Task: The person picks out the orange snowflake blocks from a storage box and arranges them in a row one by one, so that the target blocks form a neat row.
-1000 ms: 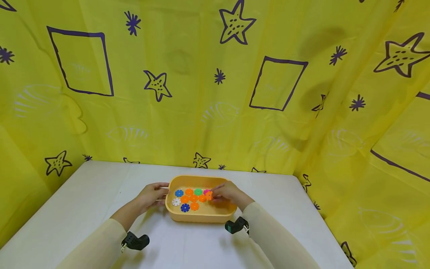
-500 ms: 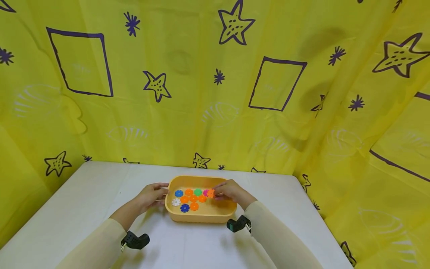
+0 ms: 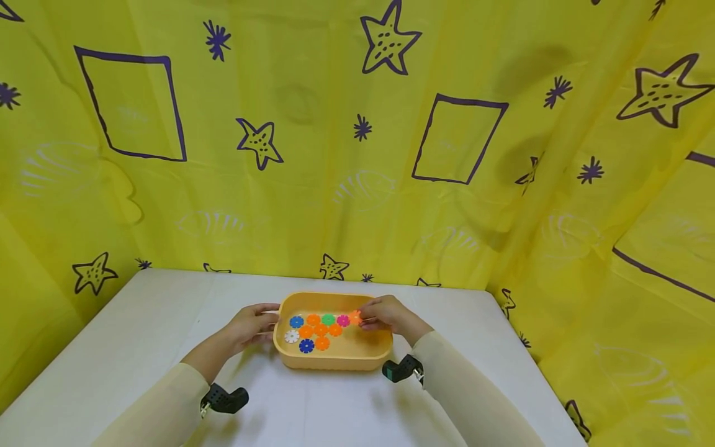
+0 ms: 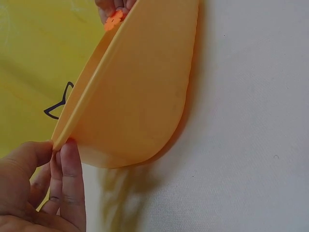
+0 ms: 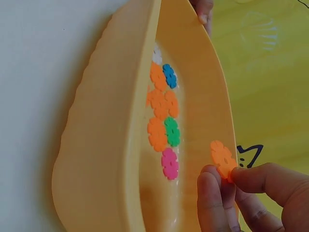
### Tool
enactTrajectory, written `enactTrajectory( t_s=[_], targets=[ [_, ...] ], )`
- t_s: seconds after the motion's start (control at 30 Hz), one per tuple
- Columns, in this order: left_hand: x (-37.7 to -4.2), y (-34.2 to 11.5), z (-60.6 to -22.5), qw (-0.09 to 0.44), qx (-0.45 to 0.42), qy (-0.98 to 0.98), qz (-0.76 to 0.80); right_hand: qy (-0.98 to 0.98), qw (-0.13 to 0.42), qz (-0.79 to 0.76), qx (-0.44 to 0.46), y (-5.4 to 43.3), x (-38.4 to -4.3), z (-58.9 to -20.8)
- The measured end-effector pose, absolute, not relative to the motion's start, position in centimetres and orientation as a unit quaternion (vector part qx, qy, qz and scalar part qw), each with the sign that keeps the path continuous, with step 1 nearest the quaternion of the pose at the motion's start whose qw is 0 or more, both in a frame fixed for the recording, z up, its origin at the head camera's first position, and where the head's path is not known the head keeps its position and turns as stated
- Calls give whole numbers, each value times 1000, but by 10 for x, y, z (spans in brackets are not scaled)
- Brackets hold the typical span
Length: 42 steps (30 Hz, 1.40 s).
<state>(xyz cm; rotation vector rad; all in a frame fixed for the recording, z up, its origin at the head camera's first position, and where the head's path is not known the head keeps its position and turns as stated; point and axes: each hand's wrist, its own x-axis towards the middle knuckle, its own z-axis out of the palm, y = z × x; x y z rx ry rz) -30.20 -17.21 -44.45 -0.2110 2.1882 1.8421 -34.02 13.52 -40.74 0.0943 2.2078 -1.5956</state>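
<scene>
A pale orange plastic basin (image 3: 335,364) stands on the white table. My left hand (image 3: 254,323) pinches its left end, thumb and fingers on either side of the rim in the left wrist view. Over the basin's right part, my right hand (image 3: 388,315) pinches an orange snowflake disc (image 5: 222,158) between thumb and fingers, above the floor. Several more notched discs lie flat inside: a pink disc (image 5: 170,164), a green disc (image 5: 172,132), a light blue disc (image 3: 296,321), a white disc (image 3: 292,336), a dark blue disc (image 3: 306,346) and several orange ones.
The white table (image 3: 184,310) reaches back to a yellow curtain (image 3: 313,211) printed with stars and frames, which also hangs at both sides. A black wrist camera (image 3: 226,399) sits on the left forearm, another black wrist camera (image 3: 401,369) on the right.
My right hand has moved right and slightly up with the orange disc, away from the pink disc, which now shows fully. The left hand and basin stay in place.
</scene>
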Motion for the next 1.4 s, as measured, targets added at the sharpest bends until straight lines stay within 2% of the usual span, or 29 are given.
enactTrajectory(
  t_s=[1.4],
  targets=[
    [-300, -168, -442, 136, -87, 768, 620, 785, 203, -583, 38, 166, -346, -392]
  ],
)
